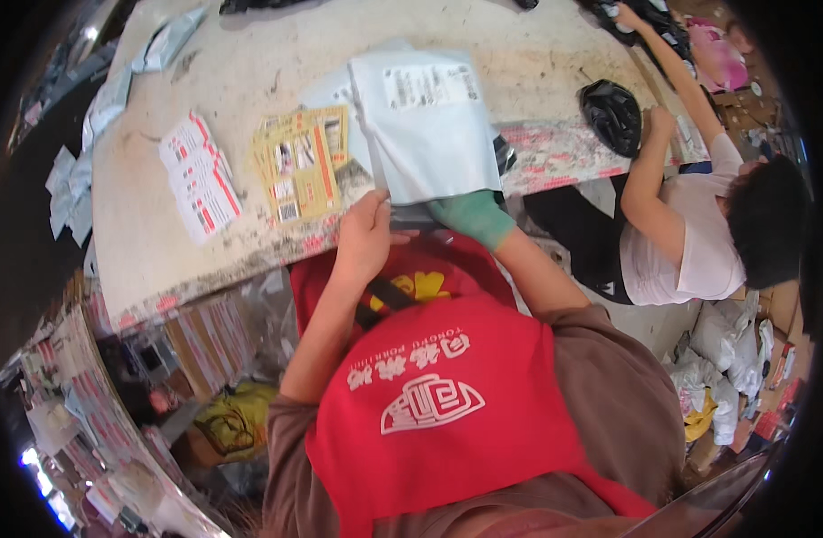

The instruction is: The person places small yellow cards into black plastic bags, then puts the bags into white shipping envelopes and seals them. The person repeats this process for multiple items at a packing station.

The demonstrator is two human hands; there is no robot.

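A pale blue-white poly mailer [429, 134] with a printed white label lies at the table's near edge, on top of another pale mailer [335, 90]. At its lower left corner is my bare left hand [366, 235], with the thumb side against the edge and the fingers bent toward it. My right hand [474, 218] wears a green glove and reaches under the mailer's near edge. Its fingertips are hidden there. Between my hands, something dark [416, 215] shows below the mailer; I cannot make out its kind.
Yellow printed cards [304, 166] and red-and-white cards [199, 177] lie in piles on the table [147, 260]. A black plastic bag [611, 117] sits on the right, next to a co-worker [689, 224] in a light shirt. Pale mailers [109, 108] hang over the left edge. White sacks [725, 350] lie low on the right.
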